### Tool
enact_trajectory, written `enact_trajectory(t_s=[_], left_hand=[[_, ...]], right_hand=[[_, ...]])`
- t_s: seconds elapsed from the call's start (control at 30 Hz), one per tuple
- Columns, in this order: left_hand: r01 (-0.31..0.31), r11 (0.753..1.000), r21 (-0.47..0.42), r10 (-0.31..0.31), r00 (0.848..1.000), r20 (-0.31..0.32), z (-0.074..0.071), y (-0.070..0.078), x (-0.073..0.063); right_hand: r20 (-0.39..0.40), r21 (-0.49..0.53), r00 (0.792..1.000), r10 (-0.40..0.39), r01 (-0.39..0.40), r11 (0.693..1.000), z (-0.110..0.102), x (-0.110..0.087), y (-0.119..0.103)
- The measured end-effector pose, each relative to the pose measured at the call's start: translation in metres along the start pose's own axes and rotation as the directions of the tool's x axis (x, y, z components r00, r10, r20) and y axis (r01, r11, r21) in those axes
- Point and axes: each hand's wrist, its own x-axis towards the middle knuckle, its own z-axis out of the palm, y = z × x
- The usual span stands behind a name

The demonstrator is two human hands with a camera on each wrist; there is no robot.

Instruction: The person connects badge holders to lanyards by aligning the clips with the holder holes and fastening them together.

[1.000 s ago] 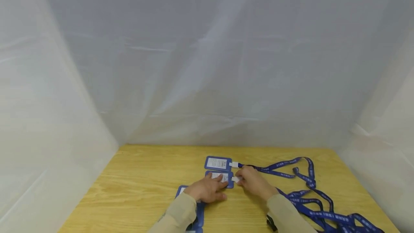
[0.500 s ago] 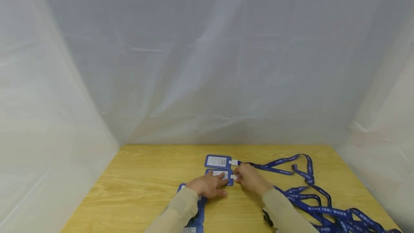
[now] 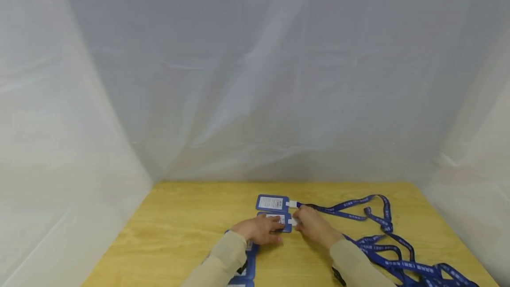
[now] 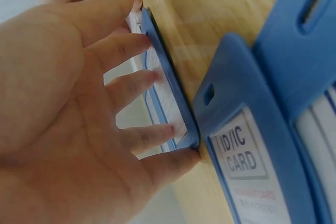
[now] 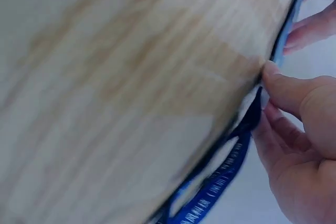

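Note:
In the head view, my left hand (image 3: pixel 259 229) lies with spread fingers on a blue card holder (image 3: pixel 287 225) with a white printed insert. The left wrist view has these fingertips touching the face and edge of the holder (image 4: pixel 174 85). To the right, my right hand (image 3: pixel 316 227) pinches the white clip (image 3: pixel 294 222) at that holder's end between thumb and fingers. A blue lanyard (image 5: pixel 226 182) trails from beside the right hand (image 5: pixel 310 124). Just beyond lies another blue card holder (image 3: pixel 272 203), joined by a white clip (image 3: pixel 292 204) to its lanyard.
More blue card holders (image 3: pixel 249 269) lie nearer, partly hidden by the left sleeve; one marked ID/IC CARD (image 4: pixel 241 161) overlaps another. Tangled blue lanyards (image 3: pixel 414 267) spread over the right of the wooden table (image 3: pixel 179 225). Pale sheeting (image 3: pixel 239 79) encloses the back and sides.

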Motion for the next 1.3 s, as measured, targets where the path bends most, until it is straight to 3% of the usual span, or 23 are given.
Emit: enact_trajectory(t_s=[0.13,0.33,0.5,0.63,0.77,1.03,1.3], left_hand=[[-0.002,1.0,-0.024,0.002,1.0,-0.008,0.001,0.0,0.001],[-0.009,1.0,-0.029,0.008,1.0,-0.025,0.003,-0.002,0.003],[-0.017,1.0,-0.009,0.016,0.996,-0.086,0.003,-0.003,-0.001],[-0.057,0.998,0.042,0.062,0.987,-0.15,-0.001,-0.004,-0.009],[-0.077,0.994,0.072,0.089,0.981,-0.171,-0.003,-0.005,-0.023],[-0.033,0.998,0.055,0.043,0.981,-0.191,0.003,-0.011,-0.052],[-0.012,1.0,-0.006,0.011,0.98,-0.198,0.013,-0.019,-0.066]], right_hand=[[-0.016,-0.029,1.0,0.004,-0.005,1.0,-0.014,-0.006,-0.008],[-0.052,-0.029,0.999,0.007,-0.009,1.0,-0.056,-0.013,-0.024],[-0.079,0.008,0.996,0.029,-0.028,1.0,-0.081,-0.026,-0.024],[-0.094,-0.025,0.995,0.019,-0.021,0.999,-0.096,-0.044,-0.014],[-0.041,-0.021,0.997,0.072,-0.073,0.997,-0.109,-0.065,0.0],[0.083,0.096,0.978,0.191,-0.199,0.975,-0.12,-0.103,0.039],[0.051,0.06,0.963,0.264,-0.267,0.962,-0.129,-0.14,0.088]])
